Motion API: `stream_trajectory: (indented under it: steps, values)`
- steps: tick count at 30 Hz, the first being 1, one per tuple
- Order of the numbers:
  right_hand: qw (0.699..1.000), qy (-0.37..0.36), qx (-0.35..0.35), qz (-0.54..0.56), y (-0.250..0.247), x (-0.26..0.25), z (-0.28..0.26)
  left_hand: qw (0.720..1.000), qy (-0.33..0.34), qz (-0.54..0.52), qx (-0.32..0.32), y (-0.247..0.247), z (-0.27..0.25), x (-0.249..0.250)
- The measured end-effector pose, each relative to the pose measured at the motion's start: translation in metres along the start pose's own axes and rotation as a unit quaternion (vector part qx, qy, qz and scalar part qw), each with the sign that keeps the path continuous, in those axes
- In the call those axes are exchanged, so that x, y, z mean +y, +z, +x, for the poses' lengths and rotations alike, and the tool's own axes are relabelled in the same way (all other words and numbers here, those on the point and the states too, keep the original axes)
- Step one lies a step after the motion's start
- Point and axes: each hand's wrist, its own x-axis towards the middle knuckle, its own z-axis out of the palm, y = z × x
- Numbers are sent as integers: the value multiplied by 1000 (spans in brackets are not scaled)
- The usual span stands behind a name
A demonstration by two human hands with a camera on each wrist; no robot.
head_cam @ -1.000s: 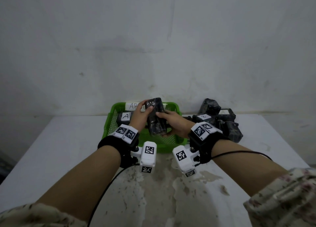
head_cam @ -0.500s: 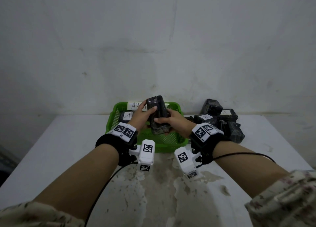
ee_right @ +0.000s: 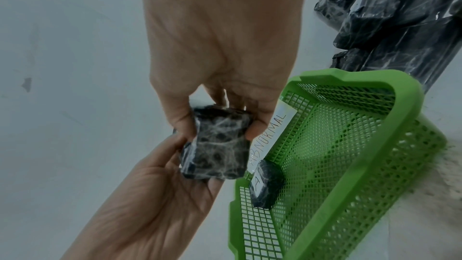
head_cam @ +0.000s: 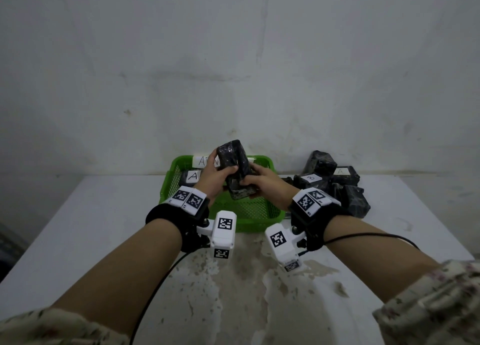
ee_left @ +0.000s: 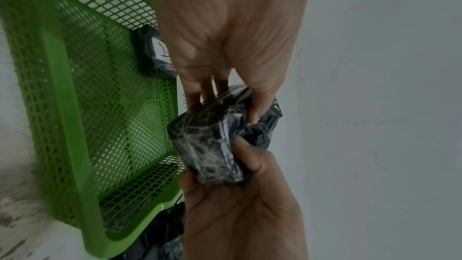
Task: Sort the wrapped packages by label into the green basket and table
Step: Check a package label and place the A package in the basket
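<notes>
- Since the earlier frame, both hands have lifted the wrapped package [head_cam: 235, 172] a little and stood it more upright above the green basket [head_cam: 171, 182].
- Left hand [head_cam: 211, 179] grips its upper part, thumb across the front.
- Right hand [head_cam: 262, 183] pinches its lower end.
- One package marked A [head_cam: 191, 179] lies in the basket's far left corner, below a label [ee_right: 271, 135] reading ABNORMAL.
- More black packages [head_cam: 335, 181] sit piled on the surface [head_cam: 78, 227], right of the basket.
</notes>
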Motion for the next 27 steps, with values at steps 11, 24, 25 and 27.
stream_trajectory:
  steps: [11, 24, 25, 27]
  values:
    - [997, -65, 33, -3, 2, 2, -2, 998, 12, 58, 5, 1, 3, 5]
    - [998, 0, 47, 38, -10, 1, -5, 996, -30, -45, -76, -12, 5, 2]
    - [997, 4, 51, 49, -11, 2, -4, 995, -42, -40, -79, -12, 5, 2]
    - [998, 11, 40, 51, -10, 3, -3, 994, -53, -53, -80, -11, 3, 3]
